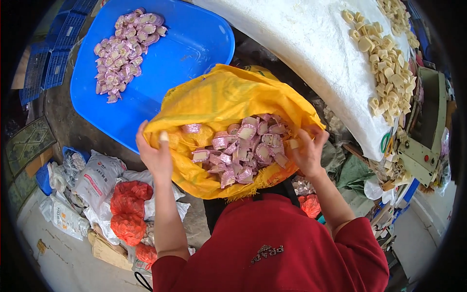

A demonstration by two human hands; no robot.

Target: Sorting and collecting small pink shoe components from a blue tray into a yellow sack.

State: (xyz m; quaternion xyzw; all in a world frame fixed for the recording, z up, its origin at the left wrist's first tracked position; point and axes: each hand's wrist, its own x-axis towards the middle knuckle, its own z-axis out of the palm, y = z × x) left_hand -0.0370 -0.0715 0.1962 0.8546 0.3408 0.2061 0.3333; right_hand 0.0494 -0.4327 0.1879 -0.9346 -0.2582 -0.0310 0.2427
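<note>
Between the two hands hangs a yellow woven sack (219,97), mouth open toward the person, each grip closed on its rim: left hand (154,155) on the left edge, right hand (307,152) on the right. Pink wrapped pieces (243,151) lie inside, nearer the right hand; a blue tub (194,44) sits beyond the sack's far end

Illumination bright, even and diffuse; shadows soft. Mild sheen on the glossy blue plastic tub (194,44); the white foam-like sheet (311,44) is near overexposed. Centre sharp. Strong fisheye bending toward the rim, with a black vignette in all corners and slight edge softness.
</note>
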